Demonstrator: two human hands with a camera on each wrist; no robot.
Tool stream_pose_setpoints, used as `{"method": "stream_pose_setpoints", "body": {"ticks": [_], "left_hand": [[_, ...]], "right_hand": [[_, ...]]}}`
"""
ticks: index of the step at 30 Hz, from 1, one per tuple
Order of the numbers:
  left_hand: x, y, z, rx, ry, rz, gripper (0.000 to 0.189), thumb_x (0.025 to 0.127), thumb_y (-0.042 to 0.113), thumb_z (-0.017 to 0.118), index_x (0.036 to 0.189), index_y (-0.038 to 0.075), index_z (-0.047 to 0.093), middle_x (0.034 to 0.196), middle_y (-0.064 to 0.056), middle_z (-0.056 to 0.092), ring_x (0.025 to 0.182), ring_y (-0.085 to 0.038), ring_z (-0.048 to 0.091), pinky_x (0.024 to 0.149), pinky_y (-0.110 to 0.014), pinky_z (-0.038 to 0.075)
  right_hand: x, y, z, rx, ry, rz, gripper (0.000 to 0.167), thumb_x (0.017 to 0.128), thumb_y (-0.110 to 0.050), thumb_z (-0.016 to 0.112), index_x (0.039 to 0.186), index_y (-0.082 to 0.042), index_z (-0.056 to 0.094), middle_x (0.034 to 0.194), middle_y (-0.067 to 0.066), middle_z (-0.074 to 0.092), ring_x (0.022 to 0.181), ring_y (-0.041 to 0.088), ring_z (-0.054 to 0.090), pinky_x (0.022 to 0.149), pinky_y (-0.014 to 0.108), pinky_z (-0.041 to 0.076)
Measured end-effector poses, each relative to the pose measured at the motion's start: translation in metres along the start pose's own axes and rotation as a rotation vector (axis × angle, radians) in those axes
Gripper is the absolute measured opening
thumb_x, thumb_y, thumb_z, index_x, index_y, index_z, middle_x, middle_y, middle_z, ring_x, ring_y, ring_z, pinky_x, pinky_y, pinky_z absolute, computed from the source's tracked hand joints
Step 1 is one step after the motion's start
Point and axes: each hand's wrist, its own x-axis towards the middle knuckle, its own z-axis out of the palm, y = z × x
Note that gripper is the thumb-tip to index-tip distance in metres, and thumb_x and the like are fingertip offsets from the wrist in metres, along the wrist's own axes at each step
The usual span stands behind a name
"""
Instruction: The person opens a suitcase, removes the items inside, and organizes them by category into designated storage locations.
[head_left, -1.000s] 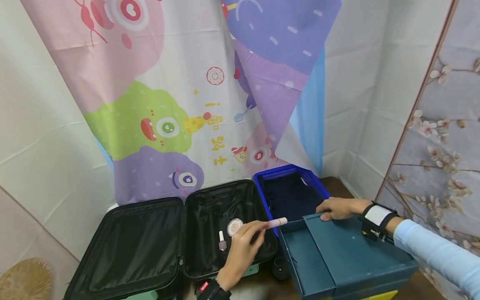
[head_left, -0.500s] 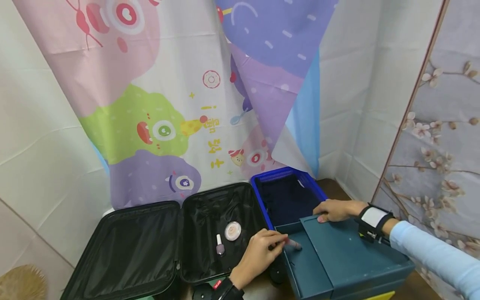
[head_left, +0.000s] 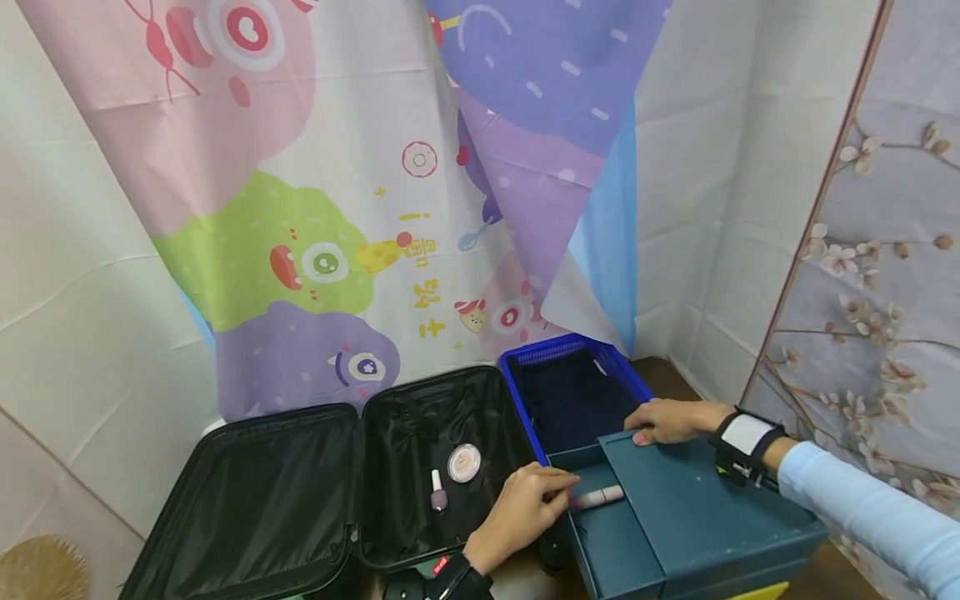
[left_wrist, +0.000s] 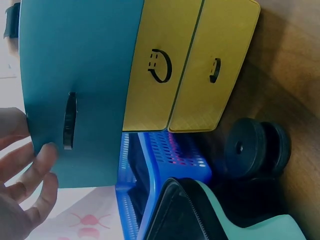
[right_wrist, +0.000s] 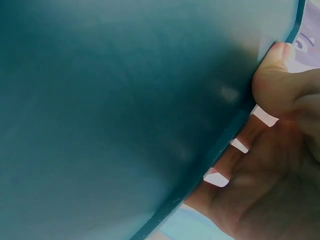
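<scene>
A slim pale-pink cosmetic tube (head_left: 597, 497) lies in the pulled-out top drawer (head_left: 618, 554) of a teal drawer unit (head_left: 720, 492). My left hand (head_left: 521, 512) is over the drawer's rim, its fingertips right by the tube's left end. In the left wrist view its fingers (left_wrist: 31, 172) are loosely bent and spread at the edge of the teal drawer front (left_wrist: 95, 55); the thumb and index tips are hidden behind it. My right hand (head_left: 667, 419) grips the unit's far top edge, thumb (right_wrist: 272, 82) on top and the other fingers beyond the edge.
An open black-lined suitcase (head_left: 405, 390) stands left of the unit, with a nail polish bottle (head_left: 438, 493) and a round compact (head_left: 464, 463) inside. Behind is a blue basket (head_left: 540, 346) holding dark cloth (head_left: 573, 400). Yellow drawer fronts (left_wrist: 165, 107) have black handles.
My left hand has carried the tube rightward from above the suitcase and down into the drawer, where it has let go of it. The right hand keeps its grip on the unit.
</scene>
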Motion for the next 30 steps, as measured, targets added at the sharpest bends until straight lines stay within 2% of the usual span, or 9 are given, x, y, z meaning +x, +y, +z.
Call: {"method": "stream_pose_setpoints", "body": {"ticks": [4, 7, 9, 12, 15, 18, 23, 30], "left_hand": [[-0.004, -0.001, 0.001, 0.003, 0.002, -0.025, 0.021, 0.091, 0.009, 0.066, 0.109, 0.01, 0.077, 0.11, 0.001, 0.072, 0.096, -0.009, 0.065, 0.083, -0.023, 0.05], [-0.009, -0.003, 0.002, -0.023, 0.029, -0.05, 0.025, 0.094, 0.015, 0.067, 0.117, 0.008, 0.073, 0.122, -0.005, 0.068, 0.1, -0.013, 0.066, 0.085, -0.025, 0.051], [-0.013, -0.005, 0.002, -0.068, 0.059, -0.073, 0.034, 0.094, 0.021, 0.068, 0.124, 0.006, 0.069, 0.131, -0.009, 0.062, 0.1, -0.014, 0.066, 0.086, -0.028, 0.052], [-0.02, -0.01, 0.003, -0.132, 0.112, -0.1, 0.052, 0.089, 0.027, 0.073, 0.134, 0.004, 0.061, 0.138, -0.014, 0.056, 0.1, -0.016, 0.068, 0.088, -0.033, 0.053], [-0.024, -0.014, 0.004, -0.164, 0.153, -0.099, 0.063, 0.082, 0.022, 0.079, 0.136, 0.0, 0.057, 0.136, -0.017, 0.057, 0.106, -0.02, 0.067, 0.091, -0.038, 0.052], [-0.025, -0.016, 0.007, -0.183, 0.163, -0.082, 0.066, 0.077, 0.014, 0.082, 0.135, -0.006, 0.056, 0.13, -0.019, 0.061, 0.111, -0.025, 0.065, 0.092, -0.038, 0.051], [-0.022, -0.016, 0.013, -0.21, 0.139, -0.08, 0.065, 0.08, 0.014, 0.08, 0.135, -0.008, 0.054, 0.13, -0.019, 0.061, 0.115, -0.027, 0.063, 0.095, -0.034, 0.049], [-0.014, -0.015, 0.024, -0.201, 0.126, -0.044, 0.061, 0.085, 0.018, 0.076, 0.135, -0.009, 0.054, 0.133, -0.024, 0.057, 0.119, -0.028, 0.06, 0.097, -0.035, 0.048]], "right_hand": [[0.0, -0.001, 0.0, 0.002, -0.005, 0.0, 0.012, 0.098, -0.015, 0.059, 0.103, -0.011, 0.069, 0.089, -0.009, 0.062, 0.078, 0.007, 0.053, 0.071, 0.029, 0.047], [0.0, -0.003, 0.0, 0.012, -0.008, 0.001, 0.012, 0.098, -0.015, 0.059, 0.103, -0.011, 0.069, 0.088, -0.01, 0.061, 0.077, 0.006, 0.053, 0.071, 0.029, 0.047], [0.0, -0.004, 0.0, 0.016, -0.009, 0.002, 0.011, 0.098, -0.015, 0.058, 0.102, -0.011, 0.069, 0.087, -0.01, 0.06, 0.076, 0.006, 0.052, 0.071, 0.029, 0.046], [0.001, -0.002, 0.0, 0.005, -0.008, -0.005, 0.011, 0.098, -0.016, 0.058, 0.101, -0.012, 0.069, 0.087, -0.01, 0.059, 0.077, 0.006, 0.051, 0.071, 0.028, 0.046], [0.001, -0.001, 0.0, -0.005, -0.009, -0.015, 0.012, 0.098, -0.017, 0.059, 0.102, -0.012, 0.069, 0.087, -0.01, 0.06, 0.077, 0.006, 0.052, 0.071, 0.029, 0.046], [0.001, -0.001, -0.001, -0.011, -0.009, -0.027, 0.012, 0.098, -0.017, 0.058, 0.101, -0.012, 0.069, 0.088, -0.011, 0.061, 0.077, 0.005, 0.052, 0.071, 0.029, 0.046], [-0.001, -0.001, -0.003, -0.007, -0.008, -0.029, 0.011, 0.098, -0.016, 0.058, 0.1, -0.012, 0.069, 0.087, -0.01, 0.06, 0.076, 0.006, 0.052, 0.07, 0.029, 0.046], [0.0, 0.002, -0.002, -0.018, -0.008, -0.021, 0.015, 0.098, -0.017, 0.059, 0.106, -0.011, 0.07, 0.094, -0.009, 0.065, 0.085, 0.007, 0.058, 0.076, 0.033, 0.05]]}}
